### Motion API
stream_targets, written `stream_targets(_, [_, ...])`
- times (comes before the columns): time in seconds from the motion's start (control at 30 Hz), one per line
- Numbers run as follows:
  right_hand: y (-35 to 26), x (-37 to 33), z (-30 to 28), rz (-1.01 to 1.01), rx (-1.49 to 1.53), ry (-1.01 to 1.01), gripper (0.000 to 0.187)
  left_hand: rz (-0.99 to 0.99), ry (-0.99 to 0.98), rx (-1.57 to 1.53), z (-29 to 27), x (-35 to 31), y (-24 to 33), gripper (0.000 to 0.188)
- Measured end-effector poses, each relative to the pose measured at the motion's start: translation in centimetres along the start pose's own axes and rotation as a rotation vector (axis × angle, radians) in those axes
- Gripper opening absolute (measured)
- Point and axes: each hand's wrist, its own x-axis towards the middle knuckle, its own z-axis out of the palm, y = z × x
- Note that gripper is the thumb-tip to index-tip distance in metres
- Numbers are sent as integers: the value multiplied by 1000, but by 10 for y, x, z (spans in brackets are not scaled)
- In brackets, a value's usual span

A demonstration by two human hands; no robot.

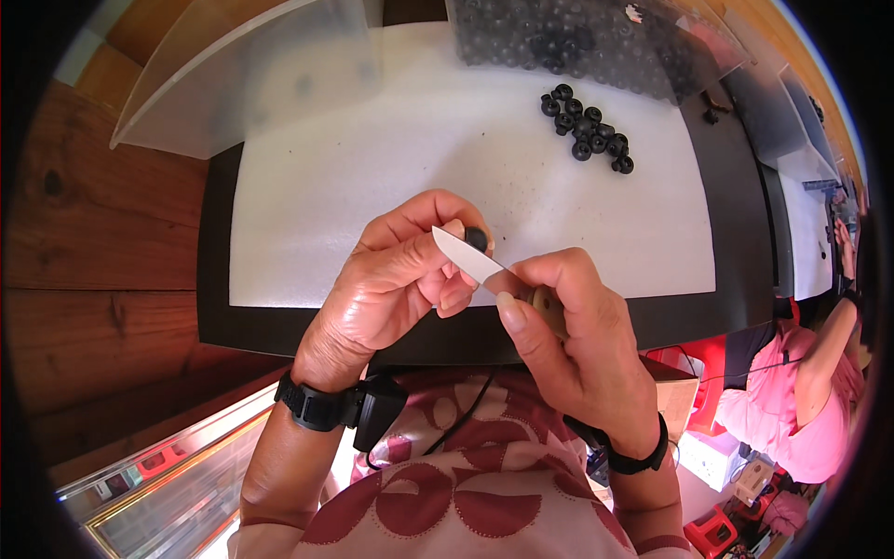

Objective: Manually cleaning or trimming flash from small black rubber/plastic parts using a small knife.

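Crowding the right-hand bin (710, 67): black parts (566, 42)

A knife (468, 260) in the right hand (587, 345) lies just beside a knob (476, 238) in the left hand (396, 265), over the near part of a sheet (326, 205) on a table (270, 326). Loose knobs (582, 150) sit far right, before a filled bin (577, 42); another bin (186, 112) stands far left.

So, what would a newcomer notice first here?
Probably the knife at the centre, held by the right fingers close to a small black piece in the left fingers. Then the cluster of knobbed black pieces on the upper right of the white mat, before a translucent bin holding many more.
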Motion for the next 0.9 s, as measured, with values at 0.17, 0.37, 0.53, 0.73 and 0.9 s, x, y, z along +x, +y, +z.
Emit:
stream_targets(0.17, [1,1,-1,4,8,1,21,19,21,33,1,0,-2,36])
stream_targets(0.37, [6,0,0,-12,-7,18,21,43,27,66,-1,1,-4,38])
stream_targets(0.53, [8,0,3,-13,-34,37,20,45,10,68,-3,2,-4,34])
stream_targets(0.73, [10,1,5,-24,-63,58,19,38,5,35,-2,1,-4,21])
stream_targets(0.9, [9,5,8,-39,-126,93,17,64,30,74,-3,2,-6,26])
